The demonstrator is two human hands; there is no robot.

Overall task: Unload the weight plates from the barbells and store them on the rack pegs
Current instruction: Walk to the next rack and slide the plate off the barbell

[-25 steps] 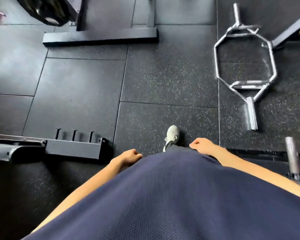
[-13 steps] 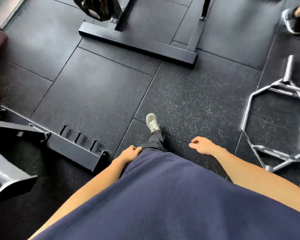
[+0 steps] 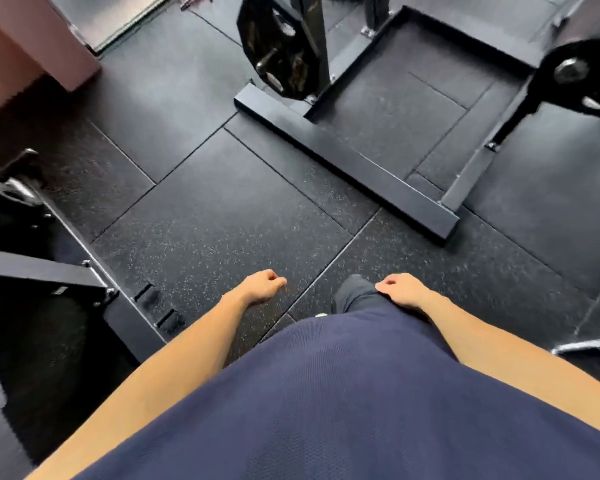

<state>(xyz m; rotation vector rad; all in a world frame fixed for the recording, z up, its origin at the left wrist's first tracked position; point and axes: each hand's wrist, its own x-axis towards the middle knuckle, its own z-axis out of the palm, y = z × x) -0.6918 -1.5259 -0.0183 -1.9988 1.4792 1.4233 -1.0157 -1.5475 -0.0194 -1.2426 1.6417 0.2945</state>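
A black weight plate (image 3: 279,50) hangs on a peg of the black rack (image 3: 343,161) at the top middle. Another black plate (image 3: 584,77), blurred, sits at the far right edge. My left hand (image 3: 262,286) hangs in front of me with loosely curled fingers and holds nothing. My right hand (image 3: 400,289) hangs the same way beside my leg, also holding nothing. Both hands are well short of the plates, over the rubber floor.
The rack's base beam lies across the floor ahead. A black machine frame (image 3: 63,282) with short pegs stands at my left. A pink-brown wall corner (image 3: 25,46) is at the top left. A chrome bar end (image 3: 593,348) shows at the right edge.
The view has swung left and forward: the rack and its plate are now closer, the chrome hex bar has slid out of view. Both hands still hang free.
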